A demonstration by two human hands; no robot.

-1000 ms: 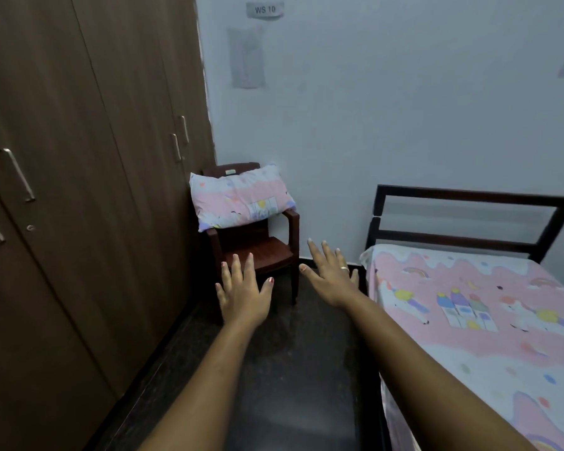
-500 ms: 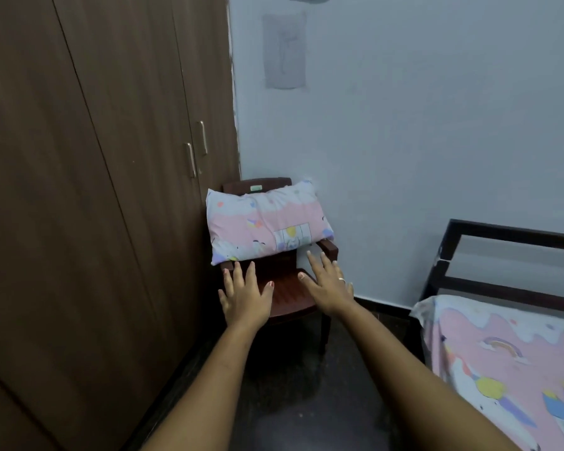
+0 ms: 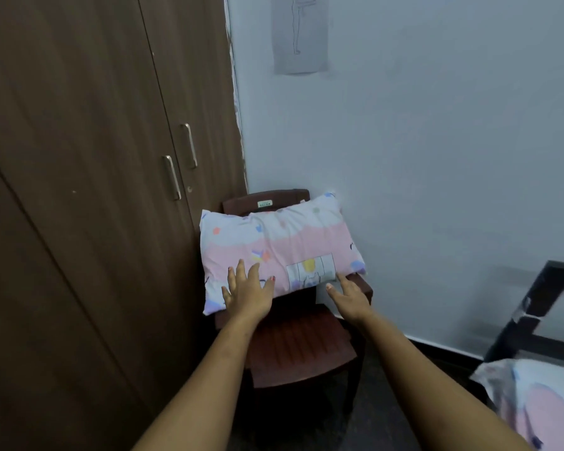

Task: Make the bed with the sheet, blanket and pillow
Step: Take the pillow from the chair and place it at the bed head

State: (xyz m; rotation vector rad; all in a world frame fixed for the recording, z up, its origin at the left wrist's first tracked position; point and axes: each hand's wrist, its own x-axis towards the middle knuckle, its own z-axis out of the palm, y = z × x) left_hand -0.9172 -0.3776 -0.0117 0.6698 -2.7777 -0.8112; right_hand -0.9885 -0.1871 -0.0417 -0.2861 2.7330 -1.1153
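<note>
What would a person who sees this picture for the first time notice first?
The pink and white printed pillow draws the eye first; it lies across the dark red chair in the corner between the brown wardrobe and the pale wall. Next come the left hand and the right hand, both open and stretched toward the pillow's lower edge. At lower right, a corner of the bed shows a similar print.

Single head-worn view, angled forward and down, close over a chair [image 3: 293, 346] in a room corner
</note>
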